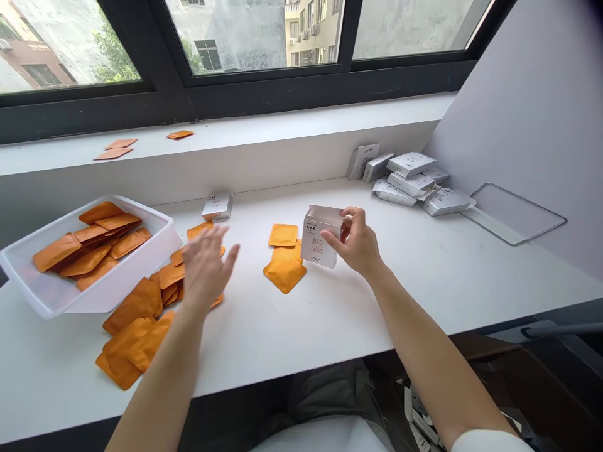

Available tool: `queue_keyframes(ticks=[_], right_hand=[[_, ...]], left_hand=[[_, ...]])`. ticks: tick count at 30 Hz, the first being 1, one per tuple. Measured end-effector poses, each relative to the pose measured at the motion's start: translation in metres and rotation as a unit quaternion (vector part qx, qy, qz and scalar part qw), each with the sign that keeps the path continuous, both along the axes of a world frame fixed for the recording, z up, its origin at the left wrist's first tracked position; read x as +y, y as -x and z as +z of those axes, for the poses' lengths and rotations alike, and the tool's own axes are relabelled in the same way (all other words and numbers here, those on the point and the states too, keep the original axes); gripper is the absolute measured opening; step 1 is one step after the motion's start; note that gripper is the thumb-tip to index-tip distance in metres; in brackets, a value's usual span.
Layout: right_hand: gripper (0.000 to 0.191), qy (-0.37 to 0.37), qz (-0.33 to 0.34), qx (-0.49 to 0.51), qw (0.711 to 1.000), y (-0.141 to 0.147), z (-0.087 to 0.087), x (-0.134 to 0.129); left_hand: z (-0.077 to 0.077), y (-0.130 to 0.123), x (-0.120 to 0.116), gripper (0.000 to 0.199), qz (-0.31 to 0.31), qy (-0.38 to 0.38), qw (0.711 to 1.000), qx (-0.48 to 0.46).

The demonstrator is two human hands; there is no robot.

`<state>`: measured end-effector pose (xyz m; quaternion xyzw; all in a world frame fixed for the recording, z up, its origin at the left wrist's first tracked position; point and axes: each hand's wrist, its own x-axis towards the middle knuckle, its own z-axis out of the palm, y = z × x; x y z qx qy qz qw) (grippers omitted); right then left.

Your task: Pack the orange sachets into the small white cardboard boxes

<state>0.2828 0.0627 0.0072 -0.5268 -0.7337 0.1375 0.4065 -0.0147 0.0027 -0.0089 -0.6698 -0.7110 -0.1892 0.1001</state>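
Carton [316, 238] w/ orange Chinese print gripped by R hand [358, 242], fingers pinching open top, just beside sachets; L hand [206, 270] released, fingers spread over orange sachets [172, 275] on white counter [424, 295].

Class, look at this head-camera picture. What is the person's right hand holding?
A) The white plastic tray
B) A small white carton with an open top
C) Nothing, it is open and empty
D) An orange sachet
B. The right hand grips the small white carton at its upper edge, with the open top showing, while the nearest orange sachets lie on the table beside it.
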Motion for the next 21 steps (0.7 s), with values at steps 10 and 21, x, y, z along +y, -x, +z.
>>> queue_keyframes(ticks=[10, 21], right_hand=[[0.045, 0.005, 0.038, -0.025, 0.999, 0.002, 0.000, -0.002], [0.046, 0.002, 0.042, -0.039, 0.998, 0.003, 0.000, -0.003]], left_hand=[[-0.009, 0.007, -0.010, 0.055, -0.015, 0.218, 0.975, 0.052], [-0.005, 0.008, -0.009, 0.056, -0.040, 0.183, 0.981, 0.057]])
